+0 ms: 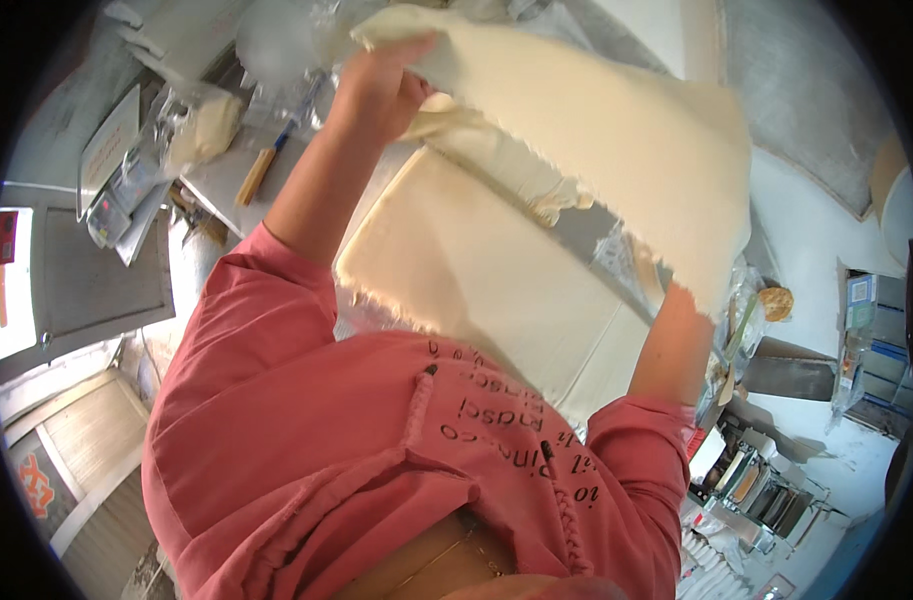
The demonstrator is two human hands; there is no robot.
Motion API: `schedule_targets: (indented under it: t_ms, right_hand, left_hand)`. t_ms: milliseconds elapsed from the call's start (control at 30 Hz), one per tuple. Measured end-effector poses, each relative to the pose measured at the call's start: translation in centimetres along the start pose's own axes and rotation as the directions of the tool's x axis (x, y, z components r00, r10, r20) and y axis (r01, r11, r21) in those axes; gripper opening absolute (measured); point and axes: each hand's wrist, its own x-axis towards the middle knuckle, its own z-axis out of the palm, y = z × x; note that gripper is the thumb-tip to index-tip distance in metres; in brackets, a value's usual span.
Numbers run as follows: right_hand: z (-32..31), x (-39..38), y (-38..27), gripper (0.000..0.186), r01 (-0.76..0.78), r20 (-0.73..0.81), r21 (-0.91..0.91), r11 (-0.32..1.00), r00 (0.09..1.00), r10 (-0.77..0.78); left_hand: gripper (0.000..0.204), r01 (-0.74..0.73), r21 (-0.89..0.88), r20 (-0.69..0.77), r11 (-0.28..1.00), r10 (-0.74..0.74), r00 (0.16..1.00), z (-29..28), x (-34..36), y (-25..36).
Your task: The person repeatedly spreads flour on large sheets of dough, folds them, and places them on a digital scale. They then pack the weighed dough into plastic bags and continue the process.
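Observation:
A wide, pale yellow dough sheet (596,120) with a ragged near edge is spread in the air before me. My left hand (381,85) is closed on its left end, fingers partly behind the dough. At the other end, my right forearm (671,345) reaches up behind the sheet, which hides my right hand and its fingers. Below lies a flat stack of similar dough (456,250), large and rectangular, with a frayed left edge. A strip of torn dough (556,203) hangs or lies between the raised sheet and the stack; which one I cannot tell.
To the left, a knife with a wooden handle (256,178) lies by a bag of dough (204,128) and a small scale (109,215). A metal rolling machine (751,480) stands at the lower right. Clear plastic (621,255) lies beyond the stack.

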Motion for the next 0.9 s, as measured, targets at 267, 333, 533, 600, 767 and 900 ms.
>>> schedule_targets:
  t_ms: [267,333,533,600,767,900]
  right_hand:
    - [-12.3,-27.6,12.2,0.039,-0.114,0.024,-0.718,0.687,0.982,0.188]
    - [-15.0,-32.2,13.5,0.039,-0.089,0.013,-0.819,0.567,0.985,0.174]
    - [-19.8,-35.1,11.5,0.040,-0.430,-0.325,-0.802,0.416,0.897,0.301]
    - [-17.5,-32.9,9.4,0.040,-0.590,-0.327,-0.714,0.376,0.757,0.565]
    - [-15.4,-31.7,10.1,0.032,-0.492,-0.350,-0.858,0.146,0.768,0.536]
    - [-15.2,-31.9,10.5,0.031,-0.570,-0.489,-0.819,0.064,0.752,0.442]
  left_hand:
    - [0.028,0.599,0.265,-0.424,0.755,-0.467,0.776,-17.9,-18.3,-12.1]
    - [0.027,0.575,0.362,-0.445,0.734,-0.405,0.799,-19.4,-18.9,-13.2]
    - [0.026,0.525,0.477,-0.451,0.705,-0.317,0.835,-18.0,-18.1,-11.7]
    - [0.030,0.541,0.566,-0.428,0.622,-0.339,0.838,-19.7,-17.0,-12.0]
    - [0.028,0.457,0.729,-0.362,0.509,-0.281,0.889,-19.8,-16.4,-11.6]
    - [0.026,0.449,0.754,-0.381,0.479,-0.238,0.893,-19.2,-16.9,-11.6]
